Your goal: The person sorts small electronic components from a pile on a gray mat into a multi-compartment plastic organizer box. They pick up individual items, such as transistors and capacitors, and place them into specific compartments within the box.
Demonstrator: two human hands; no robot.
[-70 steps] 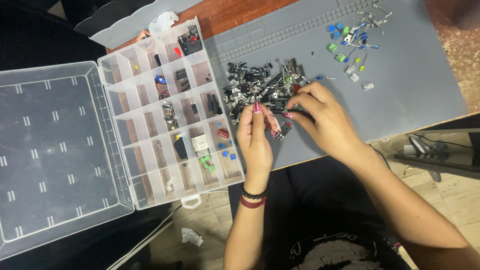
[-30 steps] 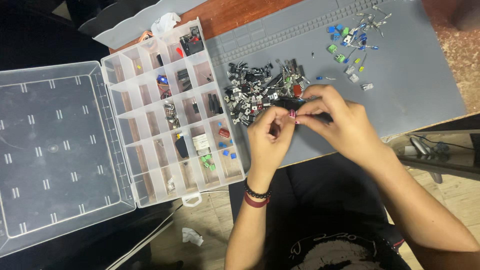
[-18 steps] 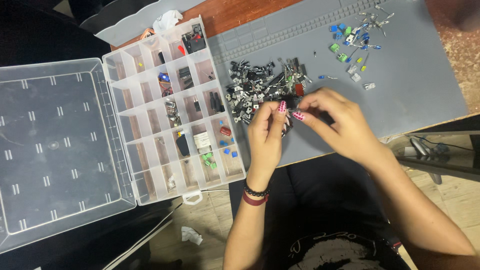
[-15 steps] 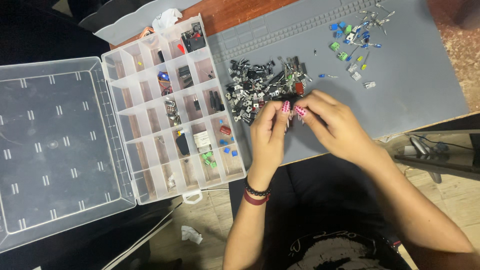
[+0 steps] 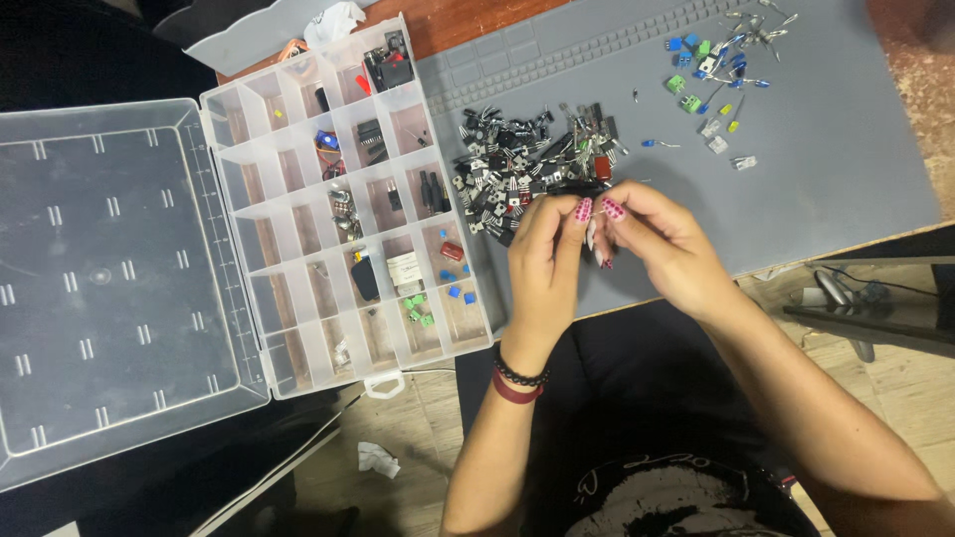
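Observation:
My left hand (image 5: 542, 264) and my right hand (image 5: 662, 244) meet fingertip to fingertip over the grey mat (image 5: 826, 189), just below a heap of small black electronic parts (image 5: 522, 174). Both hands pinch something small between thumb and fingers; it is hidden by the fingers. The left wrist wears a black bead bracelet and a red band (image 5: 517, 383). To the left lies a clear compartment box (image 5: 343, 204) holding a few parts, its lid (image 5: 109, 288) swung open flat.
Blue, green and yellow small parts (image 5: 711, 80) are scattered at the mat's far right. The wooden table edge (image 5: 905, 89) shows on the right. A crumpled white scrap (image 5: 378, 457) lies on the floor below the box.
Both hands drew together and rose slightly off the heap, fingertips now pinched against each other. The view shifted a little to the left.

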